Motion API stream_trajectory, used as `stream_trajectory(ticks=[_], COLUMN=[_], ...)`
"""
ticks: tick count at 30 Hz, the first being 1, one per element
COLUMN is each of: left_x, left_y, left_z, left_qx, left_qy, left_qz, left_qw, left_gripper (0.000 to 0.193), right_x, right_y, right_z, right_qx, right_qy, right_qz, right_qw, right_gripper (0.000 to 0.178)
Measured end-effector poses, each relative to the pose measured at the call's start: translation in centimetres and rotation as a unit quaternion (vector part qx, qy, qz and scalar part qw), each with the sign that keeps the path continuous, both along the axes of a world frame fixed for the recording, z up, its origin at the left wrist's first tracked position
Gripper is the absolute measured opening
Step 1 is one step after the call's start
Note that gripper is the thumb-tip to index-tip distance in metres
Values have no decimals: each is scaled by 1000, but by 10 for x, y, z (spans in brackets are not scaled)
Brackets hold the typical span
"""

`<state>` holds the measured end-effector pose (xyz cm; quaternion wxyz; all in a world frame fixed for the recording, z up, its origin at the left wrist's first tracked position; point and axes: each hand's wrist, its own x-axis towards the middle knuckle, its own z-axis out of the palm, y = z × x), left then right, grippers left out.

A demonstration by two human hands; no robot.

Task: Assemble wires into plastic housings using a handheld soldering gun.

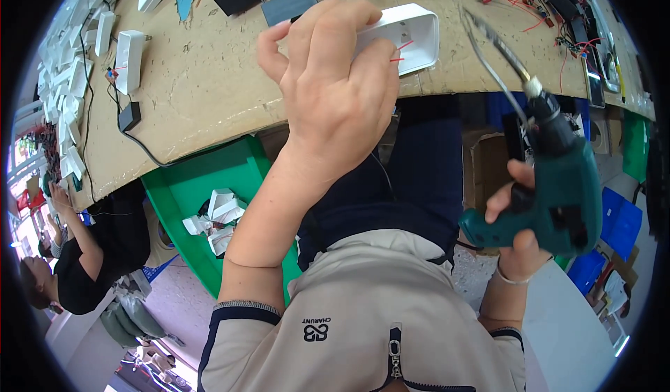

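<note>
A white rectangular plastic casing (422,29) lies at the table's front edge, its hollow inside turned up, with short red wire ends (399,60) showing in it. My left hand (335,71) is closed over the casing's left part and grips it; the fingertips are partly hidden. Off to the right, below the table edge, my right hand (518,200) is wrapped round the handle of a dark green power drill (569,189). The drill's long bit (508,58) points up and left over the table, apart from the casing. A thin grey strip beside the bit is unclear.
White casings (66,92) pile up at the far left, near a lone white casing (129,62) and a black cable. Grey and black boxes (289,4) sit behind my left hand. Wired circuit boards (572,46) lie right. A green bin (202,175) stands below; a person (98,259) works at left.
</note>
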<state>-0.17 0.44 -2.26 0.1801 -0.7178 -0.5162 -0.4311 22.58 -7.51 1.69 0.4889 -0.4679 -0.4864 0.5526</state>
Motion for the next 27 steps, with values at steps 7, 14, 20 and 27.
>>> stream_trajectory(ticks=[7,14,20,27], left_x=[2,5,6,15], left_y=[2,3,4,-3], left_z=[3,5,8,33], left_qx=[-72,-79,-83,-95], left_qy=[-5,16,16,126], left_qz=[-3,23,20,34], left_qw=[997,997,996,987], left_gripper=[8,6,6,6], right_x=[-2,-3,-3,-7], right_y=[-15,-11,-7,0], right_z=[7,2,4,3], right_qx=[-23,-42,-63,-69], right_qy=[-92,-80,-78,-91], right_qz=[-23,-11,10,15], right_qw=[995,996,995,993], right_gripper=[71,70,69,68])
